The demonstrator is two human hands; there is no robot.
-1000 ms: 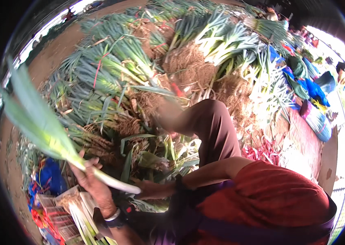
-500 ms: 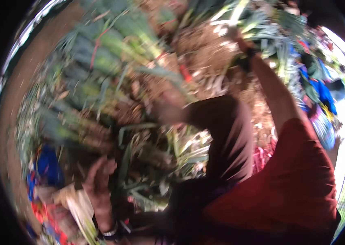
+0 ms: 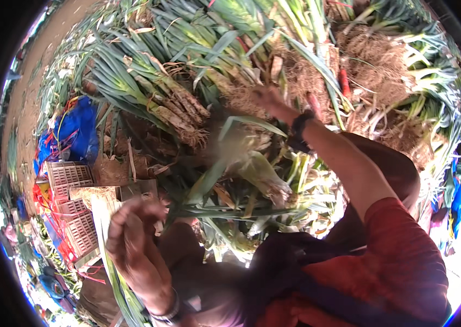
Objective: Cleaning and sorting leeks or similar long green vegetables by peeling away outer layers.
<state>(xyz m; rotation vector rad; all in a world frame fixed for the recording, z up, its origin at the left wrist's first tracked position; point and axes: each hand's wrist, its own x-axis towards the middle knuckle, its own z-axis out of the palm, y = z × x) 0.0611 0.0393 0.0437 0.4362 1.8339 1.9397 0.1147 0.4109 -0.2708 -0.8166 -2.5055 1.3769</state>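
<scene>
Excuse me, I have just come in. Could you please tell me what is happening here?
A person in a red top is handling leeks, which lie piled with their roots on. The right hand is stretched out to the pile, near some roots; blur hides whether it grips anything. The left hand, fingers curled, is beside some long leeks; nothing clearly shows in it. Loose leaves lie between the hands, with pale crates at the left.

Ground (image 3: 62, 32): brown earth, visible well ahead and left of left hand (image 3: 139, 245). On it, leek bundles (image 3: 151, 95) left of and beyond right hand (image 3: 269, 102); loose leek leaves (image 3: 263, 175) strewn between hands; blue sheeting (image 3: 82, 128) crumpled ahead-left of left hand, tan slatted crates (image 3: 71, 177) closer in.
</scene>
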